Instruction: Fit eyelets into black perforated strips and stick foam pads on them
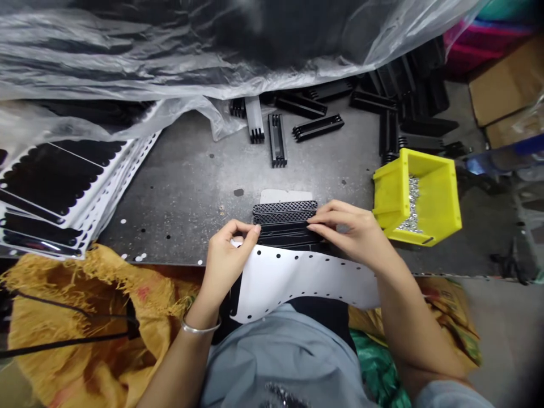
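Observation:
Between my hands lies a flat black strip (pixel 283 228), partly hidden by my fingers. My left hand (pixel 229 252) pinches its left end between thumb and forefinger. At the other end, the fingertips of my right hand (pixel 355 229) are closed on the strip. Just beyond it are long black pieces with a diamond mesh top (pixel 284 211), set in front of a pale pad (pixel 285 196). A white sheet with punched holes (pixel 301 275) hangs over the table edge onto my lap, directly below my hands.
A yellow bin (pixel 437 198) of small shiny metal parts stands at right. Black slotted plastic parts (pixel 277 140) lie scattered at the back. Stacked white sheets with black adhesive shapes (pixel 63 181) are at left. Clear plastic wrap (pixel 204 62) spans the rear; yellow sacking (pixel 97 328) sits below.

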`<state>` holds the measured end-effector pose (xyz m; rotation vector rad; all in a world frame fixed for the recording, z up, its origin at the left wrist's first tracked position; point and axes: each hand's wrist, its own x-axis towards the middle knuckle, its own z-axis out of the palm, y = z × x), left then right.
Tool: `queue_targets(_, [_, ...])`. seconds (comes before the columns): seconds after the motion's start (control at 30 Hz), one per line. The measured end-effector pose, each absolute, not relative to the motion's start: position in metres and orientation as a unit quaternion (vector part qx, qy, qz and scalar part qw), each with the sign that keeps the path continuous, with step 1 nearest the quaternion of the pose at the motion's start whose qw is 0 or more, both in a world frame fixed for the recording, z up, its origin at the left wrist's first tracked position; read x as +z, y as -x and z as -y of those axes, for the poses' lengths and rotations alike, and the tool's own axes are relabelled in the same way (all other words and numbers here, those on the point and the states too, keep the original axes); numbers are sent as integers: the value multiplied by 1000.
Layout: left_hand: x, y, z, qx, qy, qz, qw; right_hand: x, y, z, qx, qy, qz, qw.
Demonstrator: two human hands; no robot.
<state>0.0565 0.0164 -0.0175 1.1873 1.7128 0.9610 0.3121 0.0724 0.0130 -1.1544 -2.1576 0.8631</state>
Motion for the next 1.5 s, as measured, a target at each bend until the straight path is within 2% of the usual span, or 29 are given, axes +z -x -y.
queue_targets(0.13, [-19, -56, -17, 387, -475, -676, 410, 3, -327, -76, 346, 414, 783, 310])
queue_targets(0.27, [-20, -55, -17, 372, -481, -686, 399, -3, -326, -77, 346, 370, 808, 303])
queue_targets(0.43, [-15, -55, -3, 392, -574, -661, 281, 2, -338, -56, 205, 434, 812, 332])
queue_targets(0.5, [-13, -57, 7, 374, -658, -603, 250, 5, -343, -42, 187, 443, 826, 295])
queue_targets(0.63, [-16, -64, 20, 263, -763, -543, 230, -4, -340, -23, 167, 405, 881, 177])
queue_targets(0.87, [-26, -68, 16, 278, -787, -523, 172, -37, -338, -21, 75, 385, 889, 237])
queue_targets(1.03, [-20, -71, 23, 367, -717, -541, 243, -21, -339, -15, 179, 401, 867, 236])
queue_targets(1.23, [5, -90, 20, 492, -521, -601, 354, 19, -288, 6, 259, 379, 830, 318])
queue_targets(1.37, [17, -77, 15, 431, -460, -594, 499, 24, -276, 4, 314, 414, 755, 399])
queue_targets(1.43, [17, -70, 16, 392, -455, -579, 551, 21, -278, 1, 282, 435, 755, 402])
queue_targets(1.5, [14, -68, 18, 398, -446, -573, 561, 18, -276, 0, 232, 444, 777, 382])
